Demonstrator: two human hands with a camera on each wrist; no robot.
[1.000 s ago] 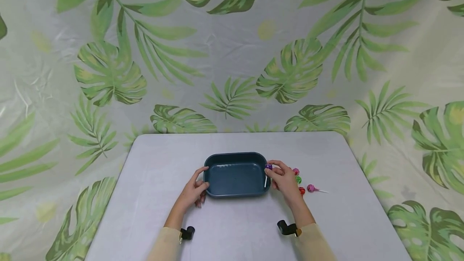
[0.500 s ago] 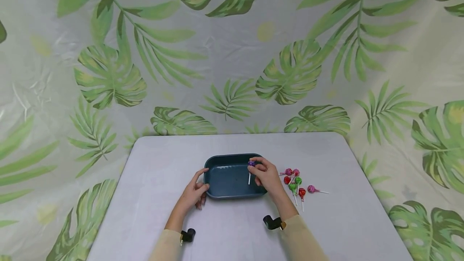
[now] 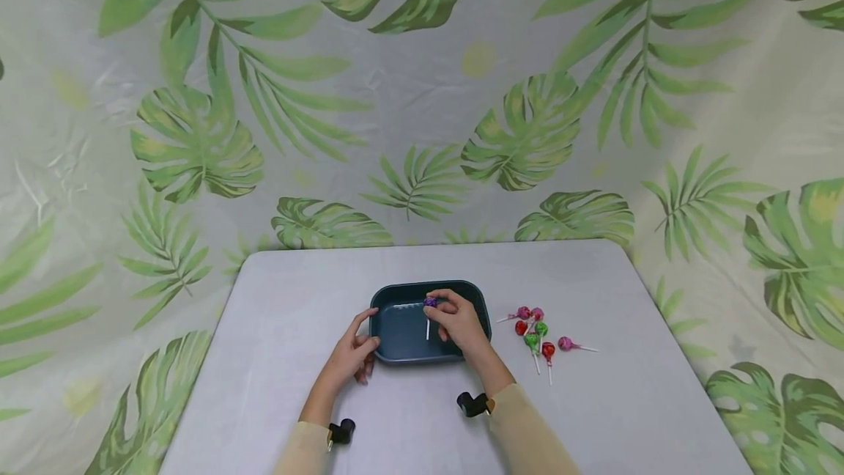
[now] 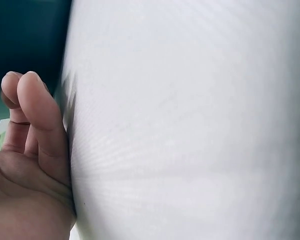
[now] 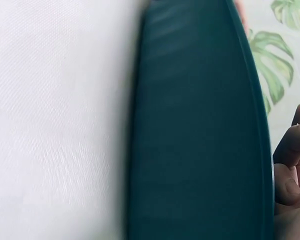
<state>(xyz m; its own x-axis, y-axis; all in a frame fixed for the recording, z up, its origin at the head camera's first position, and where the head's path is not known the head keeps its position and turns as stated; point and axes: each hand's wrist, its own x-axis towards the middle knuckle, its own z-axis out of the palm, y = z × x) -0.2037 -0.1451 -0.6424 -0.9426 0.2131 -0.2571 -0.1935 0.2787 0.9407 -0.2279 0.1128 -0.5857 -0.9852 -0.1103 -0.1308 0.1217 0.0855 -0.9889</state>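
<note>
A purple-wrapped lollipop point(image 3: 431, 302) is pinched between the thumb and fingers of my right hand point(image 3: 464, 325), its white stick pointing down. The hand is above the inside of a dark blue rectangular dish point(image 3: 422, 361). My left hand point(image 3: 346, 354) holds the dish's left end, with thumb and index finger at the rim. In the left wrist view, other fingers point(image 4: 42, 115) curl beside the outer wall. The dish's side point(image 5: 200, 125) fills much of the right wrist view; the lollipop cannot be made out there.
Right of the dish lies a loose cluster of red, green and pink lollipops point(image 3: 532, 341). One pink lollipop point(image 3: 565, 344) lies apart, farther right. The white table point(image 3: 297, 277) ends before a leaf-patterned backdrop point(image 3: 422, 94).
My right hand has carried the purple lollipop leftward, from the dish's right rim to over its middle, uncovering the lollipop cluster. The left hand stays at the dish's left end.
</note>
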